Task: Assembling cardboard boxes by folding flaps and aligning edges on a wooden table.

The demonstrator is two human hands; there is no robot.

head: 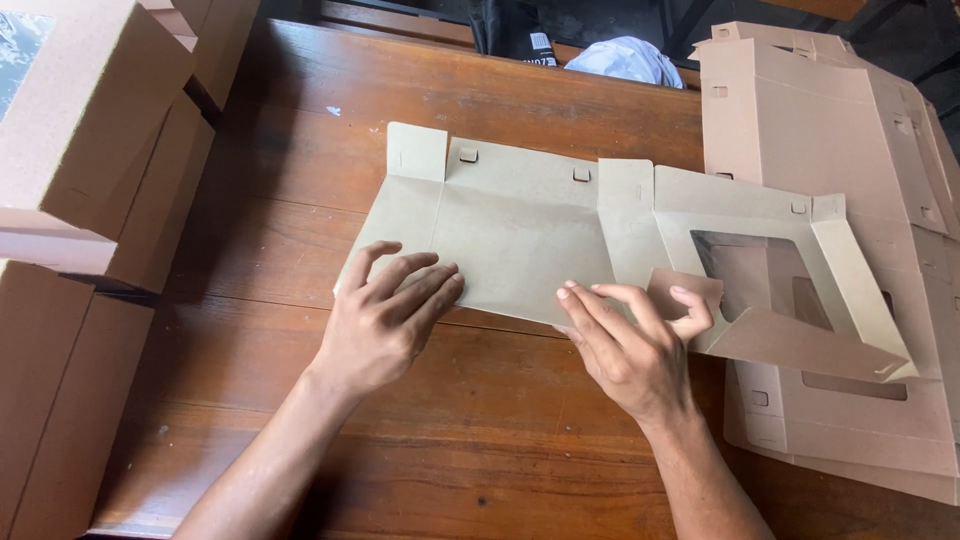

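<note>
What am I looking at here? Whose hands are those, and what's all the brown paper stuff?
The camera sits on a person's head and looks down, so these are that person's own hands. On the wooden table lies a flat brown cardboard box sheet, not yet folded up, with a window hole cut in it. The left hand presses flat on the sheet. The right hand pinches a small flap at the sheet's edge. A stack of more flat sheets waits on the right, and finished boxes are piled on the left.
</note>
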